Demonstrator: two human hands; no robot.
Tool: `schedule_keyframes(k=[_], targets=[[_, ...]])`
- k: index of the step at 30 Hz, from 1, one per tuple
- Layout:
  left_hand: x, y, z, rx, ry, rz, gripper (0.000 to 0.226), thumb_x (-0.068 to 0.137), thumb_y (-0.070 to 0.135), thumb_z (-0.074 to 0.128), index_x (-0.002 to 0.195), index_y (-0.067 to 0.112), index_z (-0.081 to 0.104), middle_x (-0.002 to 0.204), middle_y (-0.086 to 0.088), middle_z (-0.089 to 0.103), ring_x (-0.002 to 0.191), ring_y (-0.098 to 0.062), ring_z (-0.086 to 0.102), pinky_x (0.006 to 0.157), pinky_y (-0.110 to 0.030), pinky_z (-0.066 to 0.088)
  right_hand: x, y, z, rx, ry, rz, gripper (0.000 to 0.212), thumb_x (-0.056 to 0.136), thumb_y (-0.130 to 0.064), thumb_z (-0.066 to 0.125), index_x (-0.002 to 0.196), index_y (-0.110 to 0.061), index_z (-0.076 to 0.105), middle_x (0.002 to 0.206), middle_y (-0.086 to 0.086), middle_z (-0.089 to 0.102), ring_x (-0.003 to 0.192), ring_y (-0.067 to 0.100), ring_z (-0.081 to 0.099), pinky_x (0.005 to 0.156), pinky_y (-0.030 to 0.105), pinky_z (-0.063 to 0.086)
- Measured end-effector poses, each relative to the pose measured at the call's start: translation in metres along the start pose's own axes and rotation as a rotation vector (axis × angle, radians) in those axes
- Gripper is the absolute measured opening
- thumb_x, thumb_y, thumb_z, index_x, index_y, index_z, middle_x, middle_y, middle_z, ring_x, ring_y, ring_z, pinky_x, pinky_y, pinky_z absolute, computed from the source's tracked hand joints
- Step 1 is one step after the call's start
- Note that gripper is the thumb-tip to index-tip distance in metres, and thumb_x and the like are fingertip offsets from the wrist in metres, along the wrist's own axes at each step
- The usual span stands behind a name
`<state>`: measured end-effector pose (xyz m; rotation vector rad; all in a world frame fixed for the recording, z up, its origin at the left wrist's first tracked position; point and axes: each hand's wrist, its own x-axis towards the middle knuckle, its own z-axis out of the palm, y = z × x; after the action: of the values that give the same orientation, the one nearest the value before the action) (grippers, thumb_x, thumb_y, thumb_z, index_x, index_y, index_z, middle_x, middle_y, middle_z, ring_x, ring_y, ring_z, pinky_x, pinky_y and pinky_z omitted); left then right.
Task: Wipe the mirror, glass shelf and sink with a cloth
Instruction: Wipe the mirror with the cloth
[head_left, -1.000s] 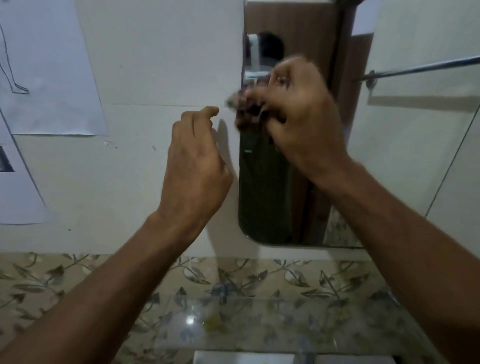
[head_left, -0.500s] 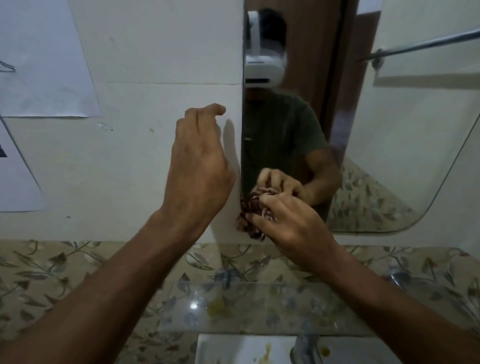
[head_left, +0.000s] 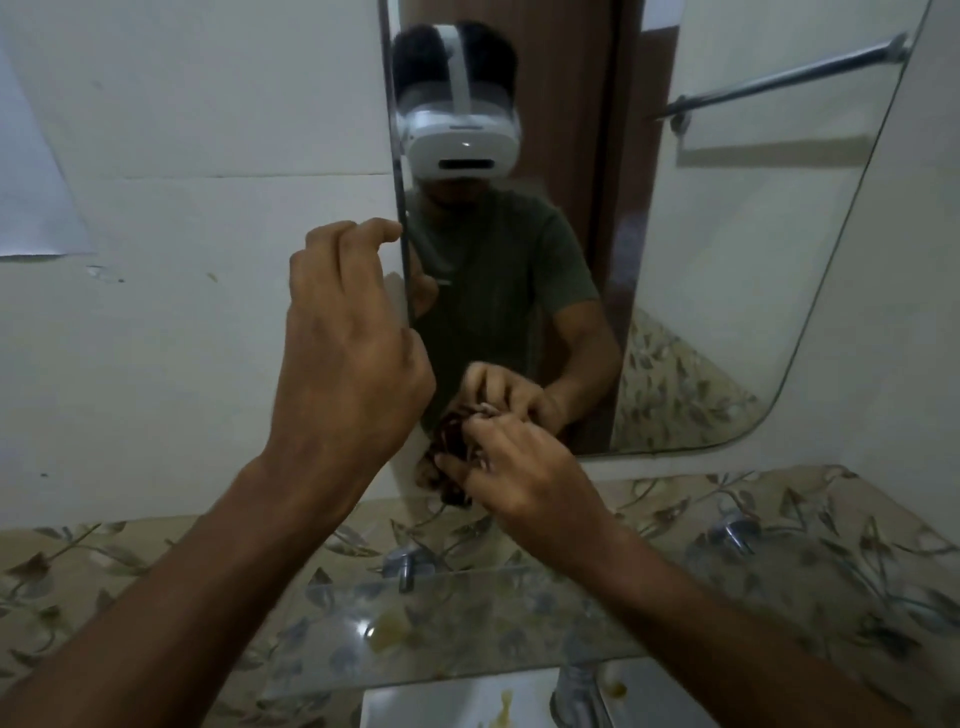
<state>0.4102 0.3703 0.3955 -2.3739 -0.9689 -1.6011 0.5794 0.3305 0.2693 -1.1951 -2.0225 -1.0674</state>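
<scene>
The mirror (head_left: 727, 270) hangs on the wall in front of me. My right hand (head_left: 514, 478) grips a dark reddish cloth (head_left: 451, 441) bunched against the mirror's lower left corner. My left hand (head_left: 348, 343) is raised at the mirror's left edge, with curled fingertips touching that edge and nothing in its grasp. Below lies the glass shelf (head_left: 467, 623) with a yellowish smear on it. Under the shelf shows part of the white sink (head_left: 441, 706), also marked with yellow stains.
A chrome tap (head_left: 576, 696) rises at the sink's back. Metal brackets (head_left: 408, 564) hold the shelf against a leaf-patterned tile band (head_left: 78, 561). A sheet of paper (head_left: 31, 208) is stuck to the wall on the left. A towel rail appears reflected in the mirror.
My right hand with the cloth swept down the mirror's left side from the top to the lower left corner. My left hand stayed at the mirror's edge.
</scene>
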Motion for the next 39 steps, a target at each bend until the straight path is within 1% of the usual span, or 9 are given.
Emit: schedule_keyframes(k=[4, 7, 10, 13, 17, 25, 29, 33, 39], targets=[[-0.009, 0.004, 0.007, 0.028, -0.026, 0.049, 0.056, 0.081, 0.0, 0.061, 0.134, 0.007, 0.043, 0.131, -0.017, 0.041, 0.113, -0.012, 0.035, 0.085, -0.011, 0.033, -0.022, -0.002, -0.001, 0.002, 0.002, 0.076, 0.021, 0.103, -0.017, 0.055, 0.117, -0.014, 0.071, 0.117, 0.016, 0.062, 0.102, 0.028, 0.058, 0.075, 0.039, 0.05], [-0.016, 0.012, 0.014, -0.048, -0.059, 0.116, 0.052, 0.076, -0.002, 0.061, 0.126, 0.006, 0.048, 0.125, -0.019, 0.043, 0.11, 0.007, 0.025, 0.092, 0.004, 0.026, -0.003, 0.011, -0.015, -0.008, 0.15, 0.213, 0.02, 0.101, -0.013, 0.059, 0.115, -0.014, 0.073, 0.117, 0.02, 0.065, 0.099, 0.034, 0.063, 0.078, 0.046, 0.052], [-0.023, 0.019, 0.023, -0.053, -0.173, 0.166, 0.045, 0.08, 0.009, 0.059, 0.124, 0.011, 0.052, 0.123, -0.01, 0.044, 0.111, -0.002, 0.03, 0.089, -0.009, 0.034, 0.014, 0.029, -0.027, -0.017, 0.306, 0.369, 0.024, 0.102, -0.015, 0.053, 0.114, -0.014, 0.074, 0.116, 0.021, 0.065, 0.1, 0.033, 0.06, 0.08, 0.045, 0.053], [-0.031, 0.025, 0.034, -0.038, -0.248, 0.159, 0.044, 0.081, 0.013, 0.064, 0.123, 0.015, 0.053, 0.12, -0.004, 0.045, 0.107, -0.01, 0.037, 0.084, -0.023, 0.034, 0.007, 0.02, -0.019, 0.021, 0.264, 0.392, 0.023, 0.102, -0.019, 0.056, 0.115, -0.008, 0.072, 0.117, 0.022, 0.064, 0.101, 0.032, 0.06, 0.08, 0.042, 0.054], [-0.048, 0.033, 0.051, -0.055, -0.325, 0.145, 0.045, 0.081, 0.013, 0.066, 0.123, 0.016, 0.053, 0.119, -0.003, 0.047, 0.105, -0.006, 0.035, 0.084, -0.025, 0.035, -0.023, 0.009, -0.009, 0.054, 0.194, 0.408, 0.023, 0.1, -0.017, 0.062, 0.119, -0.007, 0.071, 0.118, 0.022, 0.065, 0.098, 0.033, 0.062, 0.077, 0.043, 0.054], [-0.061, 0.051, 0.084, -0.011, -0.473, 0.242, 0.047, 0.082, 0.017, 0.064, 0.127, 0.015, 0.052, 0.122, -0.004, 0.047, 0.107, -0.016, 0.041, 0.084, -0.027, 0.037, -0.064, 0.028, -0.022, -0.018, 0.465, 0.894, 0.032, 0.088, -0.004, 0.067, 0.12, -0.011, 0.07, 0.116, 0.018, 0.058, 0.102, 0.028, 0.059, 0.081, 0.038, 0.055], [-0.054, 0.059, 0.094, -0.033, -0.469, 0.239, 0.048, 0.082, 0.014, 0.065, 0.128, 0.011, 0.053, 0.124, -0.008, 0.048, 0.111, -0.019, 0.042, 0.091, -0.028, 0.033, -0.063, 0.009, -0.005, 0.042, 0.398, 0.855, 0.028, 0.096, -0.008, 0.059, 0.122, -0.011, 0.068, 0.119, 0.015, 0.058, 0.104, 0.028, 0.061, 0.083, 0.038, 0.055], [-0.051, 0.062, 0.095, -0.045, -0.454, 0.265, 0.045, 0.08, 0.011, 0.064, 0.124, 0.012, 0.054, 0.12, -0.005, 0.047, 0.108, -0.017, 0.041, 0.088, -0.029, 0.034, -0.089, 0.043, -0.023, -0.032, 0.524, 1.044, 0.036, 0.086, -0.002, 0.059, 0.119, -0.011, 0.069, 0.117, 0.012, 0.056, 0.105, 0.025, 0.058, 0.09, 0.013, 0.043], [-0.051, 0.06, 0.099, -0.042, -0.456, 0.245, 0.051, 0.077, 0.004, 0.066, 0.126, 0.01, 0.054, 0.12, -0.007, 0.049, 0.109, -0.019, 0.043, 0.09, -0.028, 0.034, -0.1, 0.062, -0.027, -0.025, 0.705, 1.236, 0.027, 0.089, -0.004, 0.072, 0.115, -0.001, 0.068, 0.113, 0.014, 0.057, 0.102, 0.02, 0.06, 0.089, 0.008, 0.045]])
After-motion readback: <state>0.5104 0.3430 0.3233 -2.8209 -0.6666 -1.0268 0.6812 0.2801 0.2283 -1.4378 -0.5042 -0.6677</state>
